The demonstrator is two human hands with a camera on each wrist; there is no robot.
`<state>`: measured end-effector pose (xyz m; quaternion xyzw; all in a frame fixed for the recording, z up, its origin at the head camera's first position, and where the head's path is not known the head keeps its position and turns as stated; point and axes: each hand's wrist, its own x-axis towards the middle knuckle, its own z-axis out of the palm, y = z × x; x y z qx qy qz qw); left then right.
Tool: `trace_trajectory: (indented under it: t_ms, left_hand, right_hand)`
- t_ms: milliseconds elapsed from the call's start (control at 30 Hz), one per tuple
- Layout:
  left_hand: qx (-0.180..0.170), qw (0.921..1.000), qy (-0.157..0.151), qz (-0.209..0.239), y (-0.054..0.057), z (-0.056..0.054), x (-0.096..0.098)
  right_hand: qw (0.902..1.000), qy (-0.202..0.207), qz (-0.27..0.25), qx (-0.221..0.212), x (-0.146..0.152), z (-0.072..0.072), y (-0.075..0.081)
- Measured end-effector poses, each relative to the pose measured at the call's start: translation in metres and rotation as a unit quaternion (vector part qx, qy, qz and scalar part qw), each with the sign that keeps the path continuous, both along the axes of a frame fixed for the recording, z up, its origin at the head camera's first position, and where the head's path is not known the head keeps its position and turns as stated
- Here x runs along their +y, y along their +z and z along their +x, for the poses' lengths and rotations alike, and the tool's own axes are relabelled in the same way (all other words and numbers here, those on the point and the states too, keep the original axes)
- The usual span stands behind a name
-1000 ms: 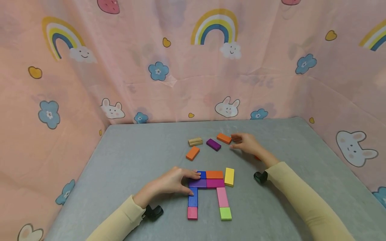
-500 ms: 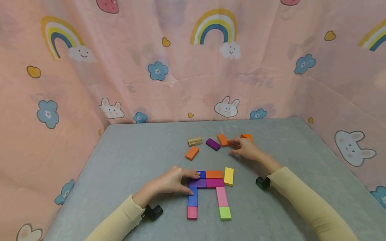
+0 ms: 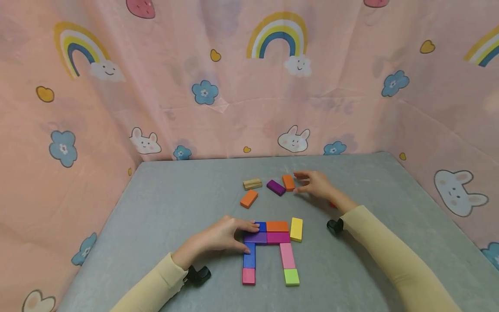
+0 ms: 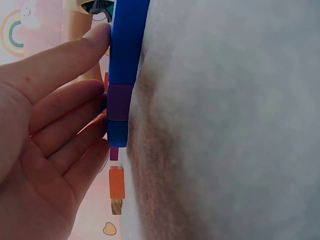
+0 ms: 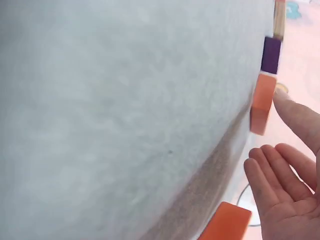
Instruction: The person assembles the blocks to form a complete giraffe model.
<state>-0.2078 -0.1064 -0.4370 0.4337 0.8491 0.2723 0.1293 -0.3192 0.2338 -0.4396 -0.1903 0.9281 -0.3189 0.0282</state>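
Note:
My left hand (image 3: pixel 220 234) rests on the left side of a flat arch of coloured blocks. Its fingertips touch the blue block (image 3: pixel 262 227) at the top corner, and the thumb lies on the blue block (image 3: pixel 249 258) of the left leg. In the left wrist view a purple block (image 4: pixel 120 102) sits between these two blue ones. My right hand (image 3: pixel 317 184) is held beside an orange block (image 3: pixel 288 183) at the back, fingers spread and nothing gripped. In the right wrist view the thumb tip is right at that orange block (image 5: pixel 262 105).
The arch also has orange (image 3: pixel 277 226), magenta (image 3: pixel 278 237), pink (image 3: pixel 287 255) and green (image 3: pixel 291 277) blocks. A yellow block (image 3: pixel 296 229) stands off its right corner. Behind lie a purple block (image 3: pixel 276 187), another orange block (image 3: pixel 249 199) and a wooden piece (image 3: pixel 252 183).
The orange block by my right hand has turned and now points more away from me. That hand dipped closer, then drew back, covering another orange block behind it. My left hand has stayed put.

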Motion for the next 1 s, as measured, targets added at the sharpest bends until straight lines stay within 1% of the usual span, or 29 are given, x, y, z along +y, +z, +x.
trace_trajectory:
  t_ms: [133,200,367,500,800,1000]
  left_hand:
    - [0.002,1.0000,0.000,0.001,0.000,0.001,0.001]
    - [0.002,1.0000,0.000,0.001,0.000,0.001,0.001]
    - [0.002,1.0000,0.001,0.003,-0.003,0.001,0.002]
    - [0.004,1.0000,0.002,0.006,-0.004,0.001,0.001]
    - [0.000,1.0000,0.003,0.005,-0.003,0.001,0.000]
    - [-0.007,1.0000,0.006,0.003,0.000,0.001,0.000]
  right_hand:
    - [0.9999,0.001,0.000,-0.017,-0.001,-0.008,-0.002]
    - [0.9997,0.011,-0.002,-0.021,-0.002,-0.011,-0.003]
    - [0.9991,0.037,-0.001,-0.018,-0.004,-0.013,-0.003]
    - [0.9989,0.043,0.003,-0.016,-0.005,-0.014,-0.003]
    - [0.9989,0.038,-0.002,-0.027,-0.008,-0.016,-0.002]
    - [0.9996,0.023,0.000,-0.018,-0.010,-0.012,0.002]
